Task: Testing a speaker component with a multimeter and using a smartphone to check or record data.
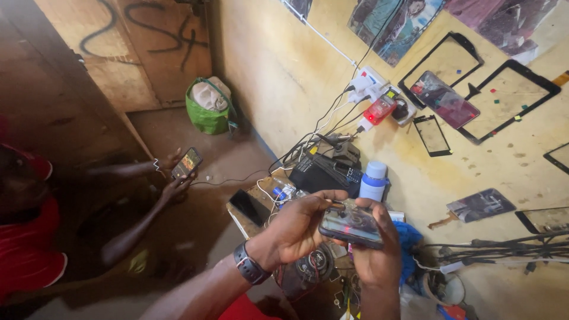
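A yellow wall fills the right side of the view, hung with empty black screen frames and a white power strip with many cables plugged in. Low at the left, another person in a red shirt sits on the floor, holding a lit phone in both hands. A green bag stands by the wooden door. Below the wall, a cluttered counter carries a black box, a white bottle with a blue cap and a dark phone lying flat. Above the counter, the left hand, a black watch on its wrist, and the right hand both close their fingers around a smartphone, held level between them with its glossy screen up.
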